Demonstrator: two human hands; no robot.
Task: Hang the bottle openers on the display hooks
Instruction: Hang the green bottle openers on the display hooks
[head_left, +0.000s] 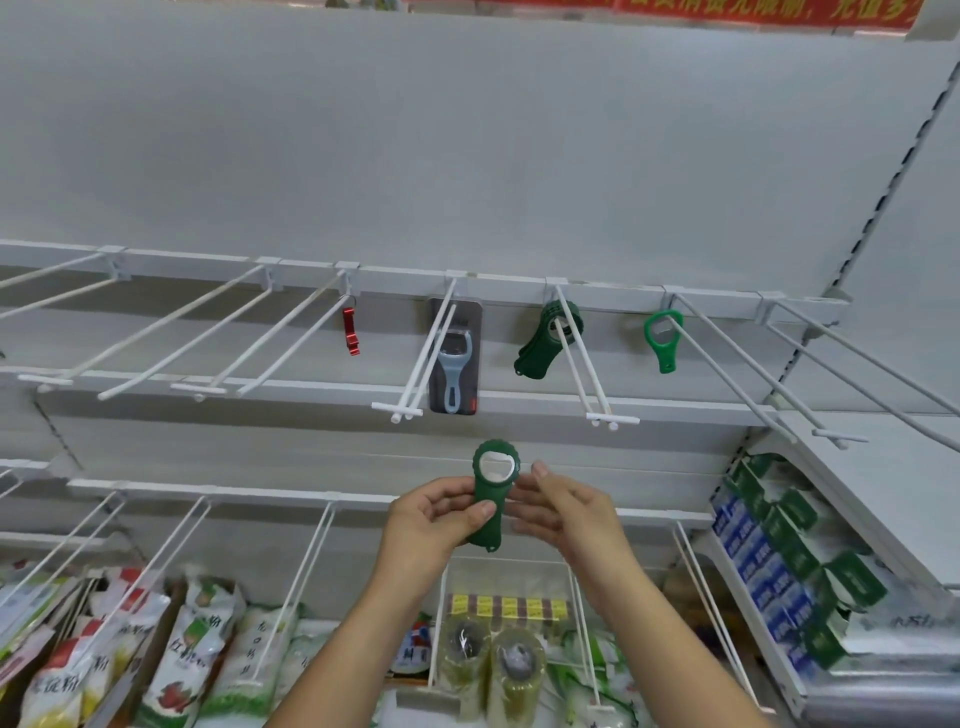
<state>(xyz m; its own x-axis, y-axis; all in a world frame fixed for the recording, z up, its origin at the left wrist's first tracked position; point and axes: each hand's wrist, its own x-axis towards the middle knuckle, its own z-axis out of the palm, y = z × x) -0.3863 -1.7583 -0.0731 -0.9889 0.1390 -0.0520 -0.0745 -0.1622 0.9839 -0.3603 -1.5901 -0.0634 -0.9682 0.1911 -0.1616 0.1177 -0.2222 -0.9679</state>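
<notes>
A dark green bottle opener (492, 493) with a round ring at its top stands upright in front of me. My left hand (434, 519) grips its handle, thumb across the front. My right hand (563, 512) is beside it, its relaxed fingers just behind the opener's right edge. Above, a white display hook (582, 358) carries several dark green openers (545, 343) near the back wall. A lighter green opener (663, 338) hangs on the hook to the right. A small red opener (351, 331) hangs on a hook to the left.
A carded blue peeler (455, 364) hangs on the double hook (415, 374) above my left hand. Bare white hooks (171, 343) stick out toward me along the upper rail. Below are bagged goods (197, 649), tape rolls (491, 660) and boxed stock (774, 561) on the right shelf.
</notes>
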